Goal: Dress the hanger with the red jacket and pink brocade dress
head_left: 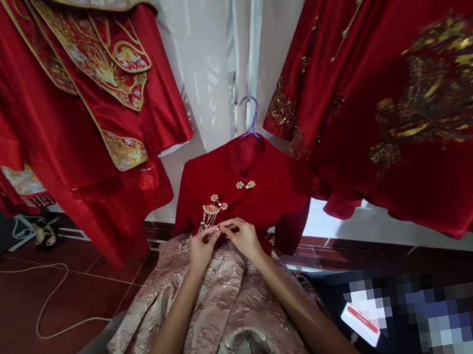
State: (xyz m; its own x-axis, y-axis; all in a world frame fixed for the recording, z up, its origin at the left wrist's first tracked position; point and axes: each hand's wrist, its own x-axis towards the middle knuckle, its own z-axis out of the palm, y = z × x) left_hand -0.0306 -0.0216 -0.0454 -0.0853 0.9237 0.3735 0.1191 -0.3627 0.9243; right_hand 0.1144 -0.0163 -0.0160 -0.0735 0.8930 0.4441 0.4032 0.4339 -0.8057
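1. While both hands are brought together, fingertip to fingertip, at the lower front of a red top (pixel 275 192), it is hung straight ahead of them on a purple hanger (pixel 250 116).
2. By the left hand (pixel 202 251), thumb and forefinger are pinched together; by the right hand (pixel 244 238), the same pinch is made from the other side. What is gripped between the tips cannot be told.
3. The long axis of the top is run from the collar (pixel 249 156), beyond and slightly to the right of the hands, down towards the fingers. The neck opening is pointed up and away from the hands, the front is turned towards them, and one sleeve is let down to the right of the right hand.
4. The cloth is seen as deep, plain red, with a stand-up collar. Below the neck, a pair of flower-like pearl fastenings (pixel 245 185) is set side by side. Just beyond the left hand, a fan-shaped ornament (pixel 211 209) is fixed, its beaded strands pointed down at the fingers.
5. Beneath both hands and between the forearms, pale pink brocade (pixel 222 311) is spread in folds.
6. Farther off, a gold-embroidered red garment (pixel 110 59) is hung to the left of the hands, and a sequinned red gown (pixel 379 58) to their right.
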